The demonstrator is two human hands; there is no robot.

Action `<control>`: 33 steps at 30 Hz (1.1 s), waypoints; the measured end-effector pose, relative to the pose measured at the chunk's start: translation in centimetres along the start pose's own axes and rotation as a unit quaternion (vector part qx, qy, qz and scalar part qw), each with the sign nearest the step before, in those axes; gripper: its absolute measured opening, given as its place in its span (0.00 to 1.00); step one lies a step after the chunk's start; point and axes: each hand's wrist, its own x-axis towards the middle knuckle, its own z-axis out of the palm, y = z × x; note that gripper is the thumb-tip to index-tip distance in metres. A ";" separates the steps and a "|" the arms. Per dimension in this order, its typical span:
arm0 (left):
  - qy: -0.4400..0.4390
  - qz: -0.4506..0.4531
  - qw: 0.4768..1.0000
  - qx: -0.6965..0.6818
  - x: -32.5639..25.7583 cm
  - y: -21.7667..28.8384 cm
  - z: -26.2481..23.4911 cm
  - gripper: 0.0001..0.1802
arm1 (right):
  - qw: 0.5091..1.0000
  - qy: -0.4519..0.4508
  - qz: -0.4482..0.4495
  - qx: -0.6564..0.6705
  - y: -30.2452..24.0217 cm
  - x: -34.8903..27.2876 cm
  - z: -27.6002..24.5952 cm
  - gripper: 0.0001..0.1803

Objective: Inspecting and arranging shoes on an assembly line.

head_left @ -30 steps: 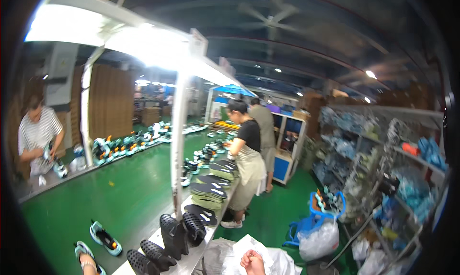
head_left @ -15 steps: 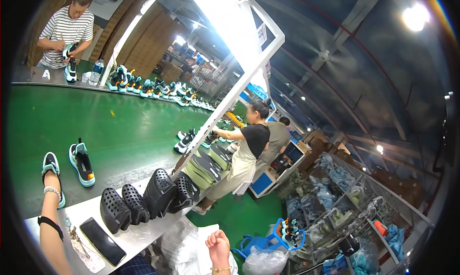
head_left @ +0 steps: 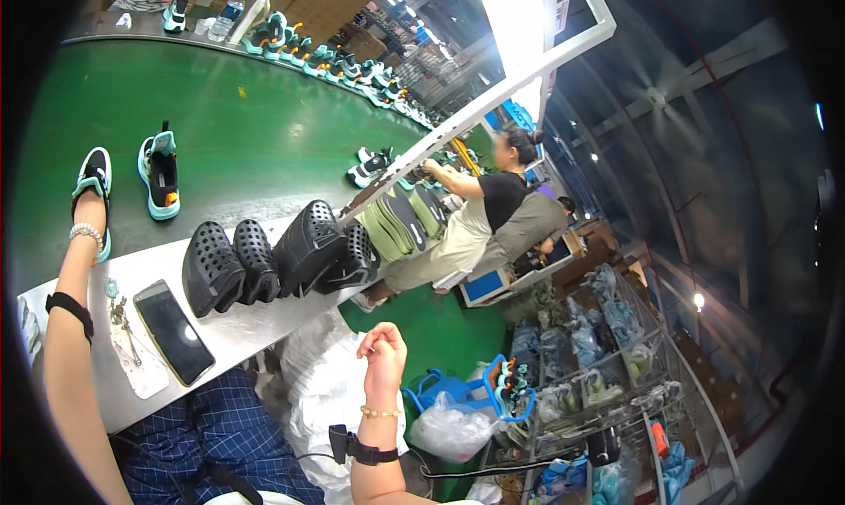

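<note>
At the left, my left hand (head_left: 90,207) reaches down into the collar of a black, white and mint sneaker (head_left: 95,166) on the green work surface. Its fingers are hidden inside the shoe. Just right of it stands a matching sneaker (head_left: 161,177), heel toward me, untouched. My right hand (head_left: 384,361) is raised above white plastic sheeting, away from the work surface. Its fingers are loosely curled in, and nothing shows in them.
A phone (head_left: 174,331) and a card with keys (head_left: 134,351) lie on the metal ledge (head_left: 255,336). Black clogs (head_left: 214,269) and green insoles (head_left: 390,223) line it. A white post (head_left: 458,117) rises beyond. Co-workers stand across and further along; a rack (head_left: 607,373) with bagged goods is at right.
The view has tilted down, showing more of my lap and right forearm. My left hand stays in the sneaker; my right hand stays raised, its curled fingers slightly looser.
</note>
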 end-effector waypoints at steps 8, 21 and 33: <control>0.048 0.075 0.952 0.292 -2.4 3.0 -5.2 0.20 | 0.958 -0.016 -0.112 -0.265 -1.6 8.3 4.5 0.08; -0.394 0.147 0.893 0.161 -6.7 6.8 -21.7 0.17 | 0.561 -0.064 -0.235 -0.791 -2.3 11.0 12.6 0.28; -0.176 0.341 0.904 0.189 -2.9 1.2 -9.4 0.18 | 0.664 -0.048 -0.181 -0.724 1.6 14.6 8.6 0.31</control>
